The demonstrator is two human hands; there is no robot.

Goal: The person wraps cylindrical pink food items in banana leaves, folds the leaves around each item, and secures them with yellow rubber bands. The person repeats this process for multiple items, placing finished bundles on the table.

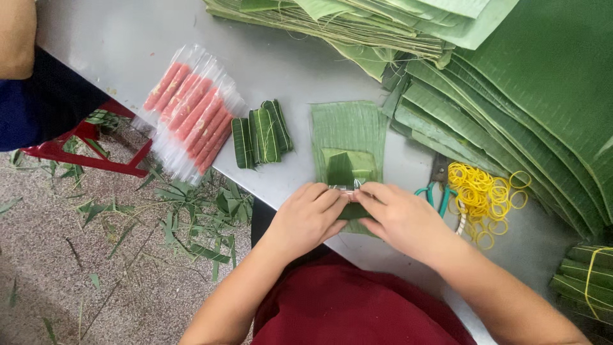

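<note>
Seen from the head camera, a person in a dark red top works at a grey bench (287, 70), both hands meeting over a leaf sheet (348, 128) laid flat near the bench's front edge. The left hand (306, 217) and right hand (399, 217) sit side by side at the near end of that sheet, fingers (329, 199) curled in and pinching a small clear-wrapped roll (345, 189) between them; a smaller folded leaf (345, 167) lies on the sheet just beyond the roll, one corner turned up. Left of the sheet lie four wrapped bundles (262, 134), green and tied with thin strands, side by side. Farther left of the sheet, a row of pink sticks (191, 115) in clear sleeves fans across the bench to its edge. Right of the sheet, a heap of yellow bands (479, 191) rests on the bench, with teal-handled scissors (440, 191) touching the heap's left side, blades tucked under leaves. Behind and right of the sheet, leaf stacks (511, 96) cover the bench in overlapping layers. Far right of the sheet, at the near corner, more tied bundles (587, 275) sit, partly cut off by the frame. Left of the sheet and below bench level, leaf scraps (191, 217) litter the speckled floor (64, 268) beside a red stool (89, 153), where another person's arm (16, 32) shows at the frame's top corner.
</note>
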